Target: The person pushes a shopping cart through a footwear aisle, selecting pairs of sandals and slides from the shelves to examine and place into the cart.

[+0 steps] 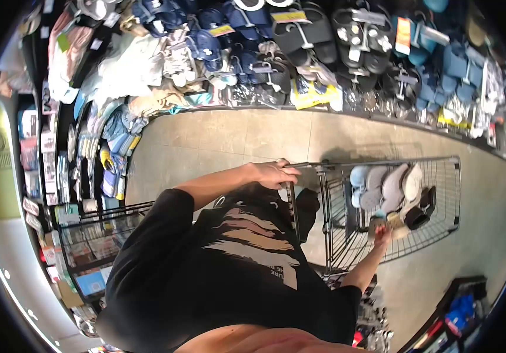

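My left hand (273, 175) is closed around the handle (293, 206) of a wire shopping cart (456, 200). My right hand (382, 234) reaches into the cart's near side, its fingers closed on a grey-brown thing (376, 223) that looks like a slipper; its full shape is partly hidden. Beyond it lie grey slippers (393, 187), light blue slippers (357, 185) and a whitish one (412, 182). A black item (420, 213), perhaps a shoe, rests beside them, with tan pieces next to my right hand.
Sandals and slippers (306, 35) hang along the shelf ahead. Folded goods fill the curved shelf (115, 141) at left. A black wire rack (97, 241) stands by my left elbow. At lower right is a display with blue items (460, 312). Tiled floor (217, 132) runs between cart and shelves.
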### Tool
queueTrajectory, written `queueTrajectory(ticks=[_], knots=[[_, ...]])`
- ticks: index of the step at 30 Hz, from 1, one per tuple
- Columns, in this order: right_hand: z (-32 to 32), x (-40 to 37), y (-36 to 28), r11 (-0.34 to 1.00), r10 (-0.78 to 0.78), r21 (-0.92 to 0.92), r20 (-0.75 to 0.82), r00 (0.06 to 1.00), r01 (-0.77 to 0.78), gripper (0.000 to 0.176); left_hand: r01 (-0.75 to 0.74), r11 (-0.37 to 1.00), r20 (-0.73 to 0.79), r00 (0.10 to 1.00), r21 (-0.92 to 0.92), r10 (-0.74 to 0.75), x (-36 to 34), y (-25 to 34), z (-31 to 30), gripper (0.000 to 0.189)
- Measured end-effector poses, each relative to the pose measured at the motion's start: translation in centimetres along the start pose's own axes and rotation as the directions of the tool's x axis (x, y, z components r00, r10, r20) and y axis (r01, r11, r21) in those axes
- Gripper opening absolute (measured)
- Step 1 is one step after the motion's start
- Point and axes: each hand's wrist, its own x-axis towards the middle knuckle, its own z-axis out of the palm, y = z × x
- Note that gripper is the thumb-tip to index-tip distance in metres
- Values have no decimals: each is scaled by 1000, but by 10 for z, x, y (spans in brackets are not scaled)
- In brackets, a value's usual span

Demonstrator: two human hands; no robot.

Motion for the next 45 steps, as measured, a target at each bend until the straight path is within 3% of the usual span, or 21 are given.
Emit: queueTrajectory(ticks=[4, 6, 7, 9, 10, 11, 13, 15, 16, 17, 21, 24, 25, 27, 29, 31, 33, 36, 39, 43, 45], knots=[[28, -66, -12, 989, -125, -109, -218, 968, 104, 34, -5, 998, 18, 1000, 67, 4, 1, -7, 2, 62], [30, -100, -14, 791, -443, -534, -162, 882, 299, 41, 28, 990, 64, 997, 141, -37, 1, -10, 2, 70], [37, -126, -19, 787, -455, -534, -164, 875, 309, 41, 17, 990, 56, 998, 143, -26, -1, -9, -1, 70], [54, -183, -29, 312, -773, -907, -69, 631, 282, 47, 9, 979, 94, 995, 206, -29, -8, -4, -11, 71], [70, -216, -32, 309, -798, -926, -128, 589, 217, 48, -1, 977, 89, 996, 212, -19, -8, -7, -7, 69], [79, -239, -38, 305, -813, -931, -144, 565, 201, 48, -36, 978, 88, 996, 207, 18, -10, -8, -8, 69], [88, -293, -39, 29, -909, -959, 93, 407, 282, 48, -135, 936, -26, 988, 326, 151, -22, -13, -12, 68], [137, -376, -44, 43, -871, -983, 52, 488, 181, 47, -298, 845, -249, 865, 444, 436, -14, -50, 9, 71], [162, -411, -39, 12, -910, -983, 66, 410, 184, 47, -287, 938, -333, 880, 196, 339, -7, -60, 19, 75], [173, -433, -33, -47, -934, -992, 85, 346, 118, 46, -372, 856, -302, 821, 359, 484, -23, -53, -1, 76], [260, -554, -9, -212, -957, -974, 223, 188, 75, 40, -542, 838, -456, 761, -56, 462, -72, -33, -30, 61], [332, -609, 25, -236, -957, -899, 281, 72, 370, 30, -566, 763, -478, 787, -311, 389, -117, -40, -52, 55], [352, -623, 37, -252, -951, -896, 299, 76, 365, 30, -566, 758, -488, 786, -324, 378, -128, -47, -52, 55], [397, -649, 59, -181, -936, -883, 290, 200, 432, 30, -596, 452, -545, 799, -664, 253, -148, -63, -58, 50], [416, -659, 72, -157, -905, -777, 360, 227, 609, 26, -622, 389, -589, 778, -679, 217, -167, -63, -61, 50], [458, -668, 94, -117, -850, -706, 435, 297, 699, 24, -556, 82, -530, 821, -827, 215, -195, -77, -73, 55], [490, -675, 111, -191, -755, -651, 576, 314, 735, 21, -556, 10, -546, 819, -831, 176, -217, -87, -72, 57], [526, -681, 121, -244, -556, -528, 763, 328, 813, 16, -274, -455, -407, 885, -848, 227, -241, -101, -57, 49], [553, -677, 124, -378, -408, -448, 866, 288, 810, 15, -327, -458, -412, 906, -827, 97, -255, -111, -34, 40], [584, -668, 142, -350, -406, -339, 895, 184, 873, 15, -527, -338, -516, 847, -780, -130, -271, -121, -18, 29], [592, -670, 146, -401, -332, -362, 913, 235, 841, 21, -567, -295, -531, 824, -770, -197, -279, -129, -10, 24]])
